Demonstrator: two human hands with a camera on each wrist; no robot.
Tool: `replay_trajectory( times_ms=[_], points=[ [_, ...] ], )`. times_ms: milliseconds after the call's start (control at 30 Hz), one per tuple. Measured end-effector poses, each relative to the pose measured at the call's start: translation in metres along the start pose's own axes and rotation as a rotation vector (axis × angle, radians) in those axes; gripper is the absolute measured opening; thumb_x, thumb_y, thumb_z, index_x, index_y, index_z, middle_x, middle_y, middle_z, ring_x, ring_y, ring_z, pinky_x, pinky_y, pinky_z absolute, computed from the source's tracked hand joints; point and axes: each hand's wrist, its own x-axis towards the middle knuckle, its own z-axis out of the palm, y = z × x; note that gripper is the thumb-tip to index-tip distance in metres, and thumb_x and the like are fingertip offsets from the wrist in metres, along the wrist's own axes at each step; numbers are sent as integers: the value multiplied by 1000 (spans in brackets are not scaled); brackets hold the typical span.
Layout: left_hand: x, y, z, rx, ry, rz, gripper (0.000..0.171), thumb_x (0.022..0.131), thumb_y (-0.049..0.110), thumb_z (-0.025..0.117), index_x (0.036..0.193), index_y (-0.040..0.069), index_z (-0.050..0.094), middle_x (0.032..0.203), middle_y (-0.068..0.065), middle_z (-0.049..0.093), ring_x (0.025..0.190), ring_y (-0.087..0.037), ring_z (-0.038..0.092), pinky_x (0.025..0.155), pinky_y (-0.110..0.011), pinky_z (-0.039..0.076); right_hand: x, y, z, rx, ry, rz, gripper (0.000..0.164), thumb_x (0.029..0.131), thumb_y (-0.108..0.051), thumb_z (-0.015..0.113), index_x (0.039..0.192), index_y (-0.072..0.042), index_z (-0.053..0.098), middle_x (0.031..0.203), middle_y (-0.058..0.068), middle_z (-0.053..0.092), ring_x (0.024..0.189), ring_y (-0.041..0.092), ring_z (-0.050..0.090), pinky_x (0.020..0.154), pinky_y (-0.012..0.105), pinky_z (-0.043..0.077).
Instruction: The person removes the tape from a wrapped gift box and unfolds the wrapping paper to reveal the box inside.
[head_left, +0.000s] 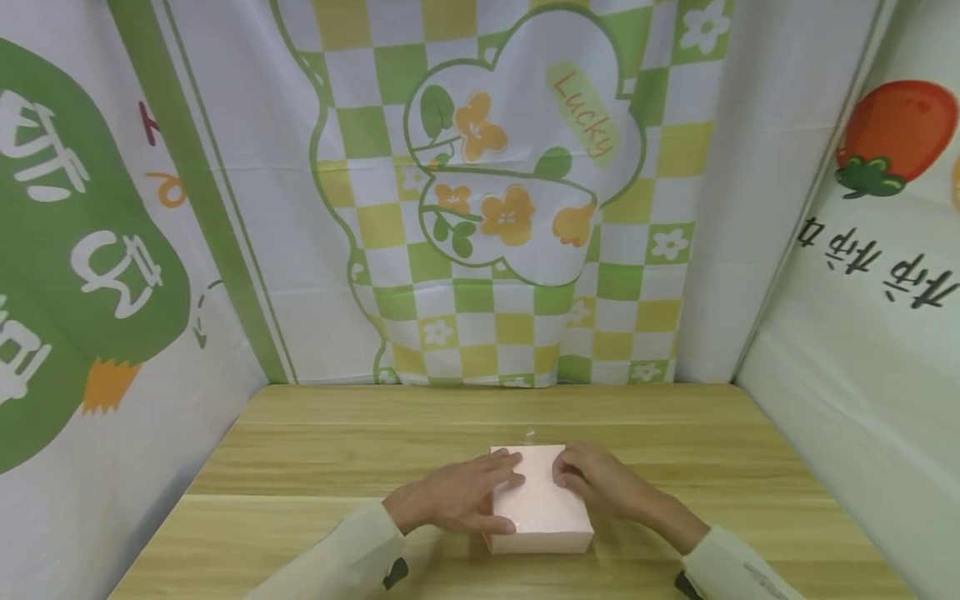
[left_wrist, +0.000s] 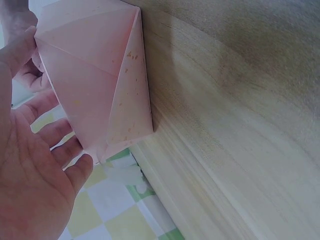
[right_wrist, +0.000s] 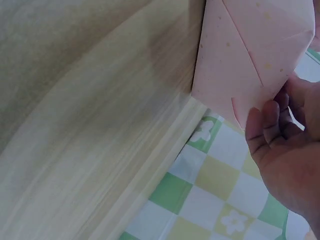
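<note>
A pink paper box (head_left: 542, 504) with gold flecks stands on the wooden table in front of me. My left hand (head_left: 467, 493) lies along its left side with fingers spread, the fingertips over the top edge and the thumb by the front corner. At the far right corner of the top, my right hand (head_left: 606, 482) has curled fingers and pinches the edge. Folded triangular panels show on the box's side (left_wrist: 87, 75) in the left wrist view. A slit and a loose-edged fold run down the opposite side (right_wrist: 245, 55) in the right wrist view.
The wooden table (head_left: 337, 450) extends around the box. A small clear scrap (head_left: 530, 433) shows just behind the box. A checkered cloth (head_left: 480, 317) hangs at the table's far edge, with printed cloths (head_left: 862, 350) on both sides.
</note>
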Motion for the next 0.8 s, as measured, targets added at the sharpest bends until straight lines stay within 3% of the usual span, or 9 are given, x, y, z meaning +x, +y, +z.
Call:
replay_trajectory(
  times_ms=[100,233,333,467,567,667,800],
  points=[
    [1,0,0,4,-4,-3,65,94,55,56,145,15,47,161,-9,31,148,-29,30,118,-41,35,-3,6,0,68,-36,-11,8,98,-9,57,91,-14,59,88,-7,55,83,2,49,72,24,49],
    [1,-1,0,14,-3,-11,65,94,56,57,145,17,48,161,-8,32,148,-28,31,117,-40,37,-5,14,-4,350,-119,68,9,102,-14,51,96,-11,58,92,0,57,85,4,50,72,21,48],
    [0,0,0,15,-2,-12,65,94,56,57,145,17,47,161,-8,32,148,-28,31,117,-41,37,-5,19,-5,473,-134,79,9,101,-14,54,103,-8,60,95,6,58,86,5,52,72,22,49],
    [0,0,1,9,1,-11,65,94,56,57,145,17,47,161,-8,32,148,-28,31,116,-41,38,-4,21,-3,428,-70,-8,14,95,-11,64,107,-6,68,90,8,62,81,4,52,68,21,49],
    [0,0,1,7,5,-10,65,94,56,57,145,16,47,161,-8,32,148,-29,31,116,-41,38,-3,18,-2,357,-14,-22,7,90,-12,69,95,-10,73,86,5,64,78,2,51,66,20,48],
    [0,0,1,3,2,-14,66,94,56,56,146,17,47,161,-8,31,148,-28,31,116,-41,38,-3,16,-3,340,-26,4,4,91,-13,67,89,-12,70,85,1,61,79,1,50,67,19,47],
    [0,-1,2,-11,-6,-16,67,94,57,55,147,17,46,162,-7,29,149,-28,29,117,-42,36,-3,16,-3,316,-78,1,8,97,-12,59,92,-10,65,87,-1,55,79,0,47,66,18,47]
  ],
)
